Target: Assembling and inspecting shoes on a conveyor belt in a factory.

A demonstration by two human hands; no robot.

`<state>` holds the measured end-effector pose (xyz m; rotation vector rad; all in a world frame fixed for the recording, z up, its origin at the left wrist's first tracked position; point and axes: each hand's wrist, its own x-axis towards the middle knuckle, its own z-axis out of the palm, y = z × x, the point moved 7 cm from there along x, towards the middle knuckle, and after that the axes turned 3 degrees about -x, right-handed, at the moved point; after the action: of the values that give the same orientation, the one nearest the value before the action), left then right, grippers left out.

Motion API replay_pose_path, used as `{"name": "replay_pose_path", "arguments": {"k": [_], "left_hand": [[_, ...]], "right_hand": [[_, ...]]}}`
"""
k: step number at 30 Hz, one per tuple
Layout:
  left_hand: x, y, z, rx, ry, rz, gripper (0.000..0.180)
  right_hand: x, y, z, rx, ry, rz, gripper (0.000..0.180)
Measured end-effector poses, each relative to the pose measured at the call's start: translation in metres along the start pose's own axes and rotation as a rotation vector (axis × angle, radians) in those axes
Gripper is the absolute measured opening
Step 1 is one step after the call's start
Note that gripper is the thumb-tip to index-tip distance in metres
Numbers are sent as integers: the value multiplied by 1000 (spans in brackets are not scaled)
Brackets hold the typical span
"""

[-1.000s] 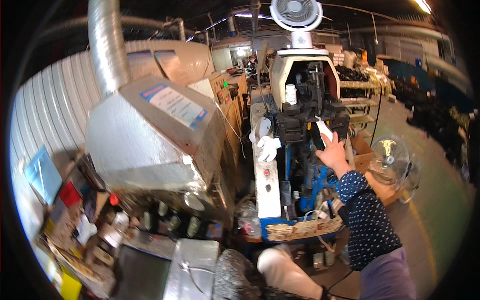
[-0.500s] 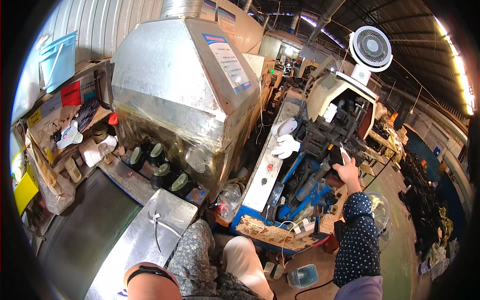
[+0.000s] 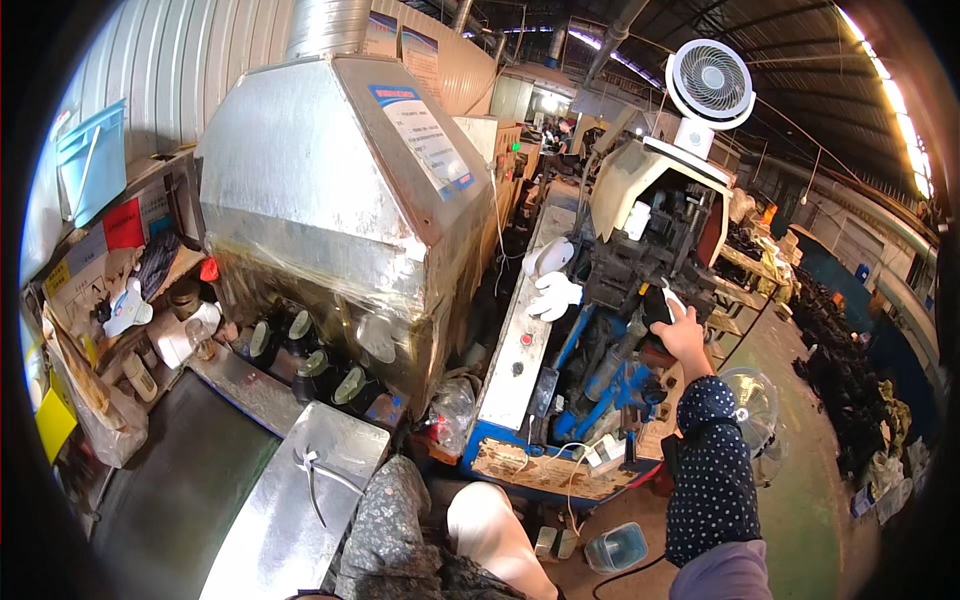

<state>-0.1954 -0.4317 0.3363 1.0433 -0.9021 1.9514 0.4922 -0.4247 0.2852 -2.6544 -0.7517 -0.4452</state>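
The right hand (image 3: 684, 334) meets a white piece (image 3: 669, 292) — grip unclear — at a scuffed machine (image 3: 540, 472) beside green floor (image 3: 808, 490).

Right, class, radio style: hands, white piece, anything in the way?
Left hand out of view. Right hand at white piece, grip unclear. Glove on panel, left of hand, not blocking it.

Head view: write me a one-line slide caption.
A right hand at a machine topped by a white fan, beside a large metal hood.

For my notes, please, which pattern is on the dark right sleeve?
The sleeve is white-dotted; head view.
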Motion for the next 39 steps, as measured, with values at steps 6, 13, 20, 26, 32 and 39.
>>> {"name": "replay_pose_path", "arguments": {"k": [6,13,20,26,32,39], "left_hand": [[-105,-61,-39,504,-216,-1528,22],[-204,-5,-76,383,-82,-1869,29],[-216,-10,-74,348,-198,-1919,31],[-224,-7,-68,324,-197,-1841,29],[-231,4,-97,160,139,-1966,31],[-216,-45,-146,-451,613,-1909,80]], "right_hand": [[-5,3,-5,-28,20,1,78],[-31,-11,6,-140,4,0,75],[-30,16,-16,17,-261,62,100],[-89,31,-1,161,142,43,93],[-182,-15,-14,207,391,-394,84],[-356,-161,-26,464,359,-1251,84]]}}
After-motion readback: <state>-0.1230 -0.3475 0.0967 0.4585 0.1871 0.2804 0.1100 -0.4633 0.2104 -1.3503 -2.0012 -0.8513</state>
